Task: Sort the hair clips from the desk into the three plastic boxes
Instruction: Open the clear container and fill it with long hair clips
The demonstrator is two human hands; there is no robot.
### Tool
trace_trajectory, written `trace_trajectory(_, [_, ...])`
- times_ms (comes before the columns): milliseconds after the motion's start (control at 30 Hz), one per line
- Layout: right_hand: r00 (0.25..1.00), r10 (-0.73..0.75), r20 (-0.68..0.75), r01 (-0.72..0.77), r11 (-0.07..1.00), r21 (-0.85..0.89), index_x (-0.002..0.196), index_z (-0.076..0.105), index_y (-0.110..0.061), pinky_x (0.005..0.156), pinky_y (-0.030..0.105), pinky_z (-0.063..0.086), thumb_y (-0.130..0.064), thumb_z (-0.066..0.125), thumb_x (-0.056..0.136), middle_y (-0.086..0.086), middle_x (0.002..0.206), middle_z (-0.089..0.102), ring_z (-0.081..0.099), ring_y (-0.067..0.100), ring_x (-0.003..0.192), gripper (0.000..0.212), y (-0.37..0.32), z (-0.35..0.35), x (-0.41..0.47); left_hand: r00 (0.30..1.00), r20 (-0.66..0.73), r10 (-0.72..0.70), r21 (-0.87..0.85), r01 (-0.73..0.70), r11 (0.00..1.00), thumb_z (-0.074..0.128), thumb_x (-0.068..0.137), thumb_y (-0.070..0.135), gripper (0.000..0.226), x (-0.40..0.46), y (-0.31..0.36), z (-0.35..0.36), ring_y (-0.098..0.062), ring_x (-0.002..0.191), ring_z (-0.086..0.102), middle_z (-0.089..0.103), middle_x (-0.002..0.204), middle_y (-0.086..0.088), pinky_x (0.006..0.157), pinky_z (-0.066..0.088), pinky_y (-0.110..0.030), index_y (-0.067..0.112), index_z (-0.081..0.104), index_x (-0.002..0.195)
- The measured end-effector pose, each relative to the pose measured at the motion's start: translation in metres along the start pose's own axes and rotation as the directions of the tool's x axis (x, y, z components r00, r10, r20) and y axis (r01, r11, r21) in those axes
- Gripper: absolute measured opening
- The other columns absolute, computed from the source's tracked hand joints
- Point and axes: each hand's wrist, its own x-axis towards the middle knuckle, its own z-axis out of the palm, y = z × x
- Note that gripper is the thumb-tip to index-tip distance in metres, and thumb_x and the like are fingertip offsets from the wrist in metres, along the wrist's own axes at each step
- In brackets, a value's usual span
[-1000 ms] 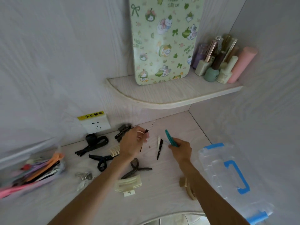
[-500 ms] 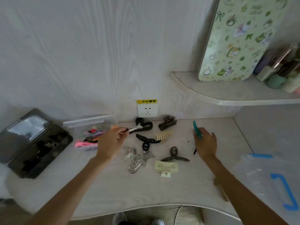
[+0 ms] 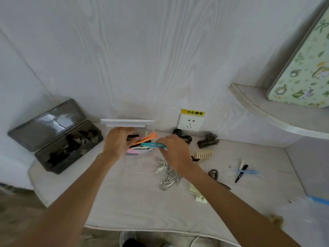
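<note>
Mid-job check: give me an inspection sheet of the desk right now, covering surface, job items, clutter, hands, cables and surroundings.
Surface: pale wood-grain desk, clips scattered right of centre.
Job's things: clear box of coloured clips by the back wall, lid raised; dark box open at left, dark clips inside; blue-trimmed box at right edge.
Clutter: silver clips, cream comb clip, dark claw clip, black and blue clips.
Grippers: left hand at the clear box; right hand holds a teal clip over it.
Cables: nothing seen.
Surroundings: wall socket, corner shelf.
</note>
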Motion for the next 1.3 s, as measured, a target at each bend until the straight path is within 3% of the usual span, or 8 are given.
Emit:
trace_trajectory(133, [0.997, -0.069, 0.028, 0.069, 0.998, -0.002, 0.118, 0.061, -0.023, 0.081, 0.036, 0.046, -0.015, 0.053, 0.088, 0.005, 0.109, 0.066, 0.055, 0.026, 0.103, 0.032, -0.021, 0.021, 0.028, 0.999, 0.019, -0.045, -0.07, 0.046, 0.996, 0.078, 0.071, 0.018, 0.041, -0.012, -0.012, -0.007, -0.034, 0.096, 0.062, 0.07, 0.103, -0.011, 0.085, 0.049, -0.041, 0.013, 0.067, 0.11])
trace_trajectory(367, [0.989, -0.143, -0.032, 0.143, 0.99, -0.003, 0.114, 0.064, -0.019, 0.082, 0.034, 0.043, -0.019, 0.068, 0.078, 0.007, 0.104, 0.068, 0.056, 0.027, 0.1, 0.036, -0.043, 0.042, 0.051, 0.989, -0.042, -0.142, -0.021, 0.141, 0.99, 0.064, 0.086, 0.017, 0.024, -0.046, -0.051, -0.019, -0.025, 0.103, 0.058, 0.067, 0.111, -0.002, 0.087, 0.048, -0.037, 0.018, 0.067, 0.11])
trace_trajectory(600, [0.997, 0.074, -0.019, -0.072, 0.993, 0.098, 0.127, 0.053, -0.02, 0.094, 0.034, 0.044, -0.035, 0.064, 0.083, 0.002, 0.121, 0.055, 0.049, 0.021, 0.115, 0.048, -0.005, 0.032, 0.032, 0.92, -0.161, -0.358, -0.111, 0.344, 0.932, 0.066, 0.081, 0.039, 0.023, -0.054, -0.046, -0.014, -0.013, 0.076, 0.06, 0.068, 0.085, 0.003, 0.059, 0.053, -0.03, 0.019, 0.07, 0.091])
trace_trajectory(700, [0.999, 0.046, 0.014, -0.047, 0.994, 0.096, 0.129, 0.052, -0.018, 0.093, 0.032, 0.042, -0.029, 0.06, 0.087, 0.004, 0.119, 0.056, 0.049, 0.022, 0.112, 0.044, -0.01, 0.033, 0.038, 0.91, -0.174, -0.376, -0.155, 0.352, 0.923, 0.067, 0.08, 0.038, 0.021, -0.054, -0.042, -0.011, -0.011, 0.07, 0.057, 0.069, 0.077, 0.003, 0.056, 0.051, -0.029, 0.018, 0.071, 0.081])
trace_trajectory(933, [0.993, 0.027, -0.113, -0.025, 0.999, 0.022, 0.097, 0.071, -0.017, 0.084, 0.033, 0.043, -0.019, 0.053, 0.091, 0.002, 0.105, 0.067, 0.054, 0.023, 0.1, 0.019, -0.035, 0.06, 0.047, 0.902, -0.202, -0.382, -0.046, 0.381, 0.923, 0.056, 0.09, 0.036, 0.025, -0.059, -0.038, -0.014, -0.021, 0.082, 0.059, 0.068, 0.084, -0.003, 0.055, 0.046, -0.029, 0.016, 0.072, 0.088])
trace_trajectory(1033, [0.993, 0.057, -0.106, -0.048, 0.995, 0.087, 0.106, 0.069, -0.018, 0.088, 0.034, 0.041, -0.022, 0.05, 0.093, 0.003, 0.112, 0.063, 0.051, 0.023, 0.107, 0.023, -0.034, 0.06, 0.047, 0.919, -0.275, -0.284, -0.014, 0.292, 0.956, 0.051, 0.093, 0.03, 0.022, -0.063, -0.032, -0.019, -0.022, 0.086, 0.06, 0.067, 0.092, 0.0, 0.064, 0.049, -0.031, 0.017, 0.068, 0.098])
trace_trajectory(1167, [0.988, 0.038, -0.149, -0.007, 0.98, 0.201, 0.115, 0.062, -0.021, 0.092, 0.03, 0.041, -0.021, 0.051, 0.092, -0.001, 0.111, 0.062, 0.052, 0.017, 0.107, 0.026, -0.013, 0.047, 0.021, 0.952, -0.286, -0.109, -0.023, 0.107, 0.994, 0.045, 0.091, 0.035, 0.028, -0.06, 0.001, -0.016, -0.016, 0.073, 0.059, 0.067, 0.082, 0.004, 0.055, 0.049, -0.028, 0.018, 0.068, 0.09])
trace_trajectory(1300, [0.962, 0.093, -0.256, -0.05, 0.984, 0.169, 0.099, 0.068, -0.019, 0.083, 0.027, 0.048, -0.008, 0.058, 0.084, -0.004, 0.096, 0.066, 0.055, 0.013, 0.093, 0.021, 0.045, 0.02, -0.038, 0.979, -0.202, 0.034, -0.1, -0.055, 0.993, 0.048, 0.088, 0.034, 0.026, -0.04, 0.068, 0.007, -0.014, 0.08, 0.065, 0.069, 0.082, 0.007, 0.068, 0.05, -0.024, 0.02, 0.069, 0.081])
